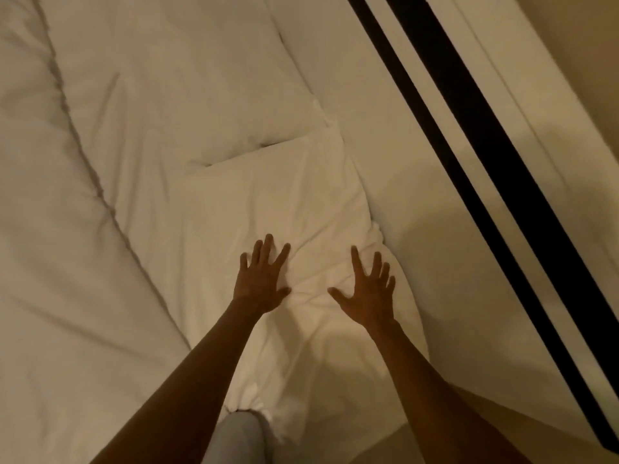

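A white pillow (pixel 268 202) lies on the bed in the middle of the view, its cover wrinkled. My left hand (pixel 259 283) rests flat on it with fingers spread. My right hand (pixel 370 293) lies flat on the pillow's right part, fingers spread too, a palm's width from the left one. Neither hand holds anything. A second white pillow (pixel 187 95) lies beyond the first, touching its far edge.
A white duvet (pixel 50 229) with a folded edge covers the left side. The white sheet (pixel 435 246) shows to the right of the pillows. A headboard with dark stripes (pixel 495 169) runs diagonally at right. My grey-clad knee (pixel 237 437) is at the bottom.
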Tool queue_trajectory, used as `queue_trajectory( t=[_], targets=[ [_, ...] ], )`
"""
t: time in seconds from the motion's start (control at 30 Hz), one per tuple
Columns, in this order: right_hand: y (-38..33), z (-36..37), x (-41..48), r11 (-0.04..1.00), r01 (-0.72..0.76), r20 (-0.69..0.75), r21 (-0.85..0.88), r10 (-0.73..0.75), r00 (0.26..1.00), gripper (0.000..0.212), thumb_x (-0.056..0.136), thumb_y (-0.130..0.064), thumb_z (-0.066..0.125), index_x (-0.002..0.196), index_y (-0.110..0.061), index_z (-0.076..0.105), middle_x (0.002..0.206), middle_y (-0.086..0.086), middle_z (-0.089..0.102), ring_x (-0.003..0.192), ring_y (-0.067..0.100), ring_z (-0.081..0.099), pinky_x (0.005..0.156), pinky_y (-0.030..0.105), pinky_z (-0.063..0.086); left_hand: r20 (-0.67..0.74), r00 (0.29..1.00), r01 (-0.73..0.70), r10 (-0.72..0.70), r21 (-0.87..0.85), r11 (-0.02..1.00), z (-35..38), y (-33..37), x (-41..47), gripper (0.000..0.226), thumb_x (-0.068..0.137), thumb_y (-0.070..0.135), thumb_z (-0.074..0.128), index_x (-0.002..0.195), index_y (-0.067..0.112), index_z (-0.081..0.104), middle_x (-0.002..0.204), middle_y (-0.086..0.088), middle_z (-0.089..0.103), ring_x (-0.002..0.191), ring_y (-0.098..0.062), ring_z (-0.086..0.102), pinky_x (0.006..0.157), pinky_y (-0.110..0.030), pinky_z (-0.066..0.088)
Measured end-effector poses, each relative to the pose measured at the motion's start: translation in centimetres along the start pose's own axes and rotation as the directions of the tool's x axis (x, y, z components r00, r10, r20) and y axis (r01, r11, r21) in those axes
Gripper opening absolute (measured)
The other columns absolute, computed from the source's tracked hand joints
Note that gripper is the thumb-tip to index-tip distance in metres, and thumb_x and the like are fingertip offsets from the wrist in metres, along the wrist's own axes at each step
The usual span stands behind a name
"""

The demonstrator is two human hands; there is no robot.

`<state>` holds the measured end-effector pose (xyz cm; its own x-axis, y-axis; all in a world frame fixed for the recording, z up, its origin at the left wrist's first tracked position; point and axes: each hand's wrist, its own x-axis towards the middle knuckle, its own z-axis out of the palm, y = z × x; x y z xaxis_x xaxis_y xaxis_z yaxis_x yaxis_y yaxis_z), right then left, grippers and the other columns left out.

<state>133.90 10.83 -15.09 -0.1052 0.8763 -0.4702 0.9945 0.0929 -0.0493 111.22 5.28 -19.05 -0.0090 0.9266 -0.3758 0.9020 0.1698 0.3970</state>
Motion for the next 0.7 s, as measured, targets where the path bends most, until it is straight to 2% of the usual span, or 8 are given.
queue_trajectory(
  t=[0.07,0.17,0.27,0.33,0.43,0.53,0.6,0.7],
  targets=[
    [2.9,1.7,-1.5,0.997,-0.078,0.080,0.002,0.077,0.994,0.110,0.077,-0.077,0.056,0.152,-0.042,-0.016,0.164,0.019,-0.006,0.148,0.046,0.000,0.117,0.063,0.008,0.077,0.997,0.011,-0.013,0.021,1.000,0.9,-0.3,-0.4,0.100,0.088,0.057,0.055,0.152,0.031,-0.017,0.158,-0.013,-0.026,0.148,-0.033,-0.014,0.118,-0.057,0.006],
    [6.8,3.8,-3.8,0.989,-0.151,0.144,0.005,0.149,0.978,0.111,0.074,-0.086,0.045,0.151,-0.041,-0.021,0.165,0.015,-0.006,0.150,0.039,0.000,0.118,0.063,0.006,-0.021,1.000,0.002,-0.003,-0.045,0.999,1.5,0.9,-1.5,0.103,0.085,0.061,0.057,0.153,0.028,-0.013,0.160,-0.017,-0.019,0.147,-0.037,-0.013,0.119,-0.056,0.004],
    [6.5,4.1,-4.8,0.973,-0.163,-0.010,0.167,0.167,0.986,0.106,0.078,-0.079,0.049,0.154,-0.038,-0.013,0.163,0.018,0.002,0.150,0.037,0.007,0.119,0.060,0.010,-0.204,0.973,-0.123,0.108,-0.063,0.990,2.5,3.4,-2.9,0.092,0.089,0.066,0.046,0.155,0.024,-0.002,0.163,-0.014,-0.005,0.149,-0.033,-0.008,0.120,-0.050,0.001],
    [4.8,3.8,-4.1,0.951,-0.136,-0.174,0.278,0.189,0.966,0.099,0.083,-0.073,0.050,0.155,-0.036,-0.006,0.163,0.016,0.005,0.149,0.036,0.010,0.119,0.056,0.011,-0.227,0.956,-0.197,0.184,-0.036,0.980,3.5,5.0,-3.4,0.089,0.090,0.068,0.042,0.155,0.023,0.000,0.163,-0.011,-0.004,0.150,-0.029,-0.008,0.121,-0.047,-0.001],
    [4.1,4.9,-3.1,0.923,-0.173,-0.151,0.345,0.237,0.960,0.093,0.084,-0.075,0.044,0.155,-0.040,-0.006,0.165,0.013,0.000,0.151,0.035,0.002,0.120,0.056,0.006,-0.129,0.957,-0.253,0.262,0.081,0.964,6.0,5.6,-3.5,0.097,0.085,0.071,0.048,0.155,0.024,0.002,0.163,-0.013,-0.008,0.149,-0.030,-0.008,0.120,-0.052,0.002],
    [6.9,7.5,-4.1,0.943,-0.170,-0.085,0.286,0.202,0.976,0.096,0.081,-0.083,0.039,0.154,-0.041,-0.006,0.166,0.010,-0.003,0.152,0.032,0.000,0.118,0.060,0.005,-0.053,0.968,-0.234,0.244,0.153,0.960,8.0,6.0,-4.3,0.107,0.076,0.078,0.045,0.155,0.022,0.001,0.161,-0.019,-0.011,0.148,-0.036,-0.011,0.118,-0.058,0.005],
    [9.1,8.5,-5.3,0.953,-0.154,-0.097,0.260,0.185,0.978,0.099,0.078,-0.086,0.037,0.155,-0.041,-0.005,0.166,0.011,-0.002,0.152,0.033,-0.001,0.118,0.060,0.004,-0.017,0.976,-0.213,0.218,0.150,0.965,9.2,7.4,-5.5,0.110,0.074,0.083,0.040,0.155,0.022,-0.002,0.159,-0.024,-0.013,0.147,-0.040,-0.013,0.117,-0.060,0.006],
    [11.4,8.8,-7.0,0.925,-0.246,-0.087,0.289,0.281,0.956,0.106,0.072,-0.092,0.036,0.154,-0.041,-0.007,0.165,0.016,-0.001,0.150,0.040,-0.001,0.119,0.061,0.008,-0.008,0.992,-0.127,0.128,0.065,0.990,10.5,10.3,-7.9,0.113,0.073,0.087,0.038,0.155,0.023,-0.005,0.159,-0.024,-0.016,0.147,-0.039,-0.014,0.117,-0.060,0.007]
  ],
)
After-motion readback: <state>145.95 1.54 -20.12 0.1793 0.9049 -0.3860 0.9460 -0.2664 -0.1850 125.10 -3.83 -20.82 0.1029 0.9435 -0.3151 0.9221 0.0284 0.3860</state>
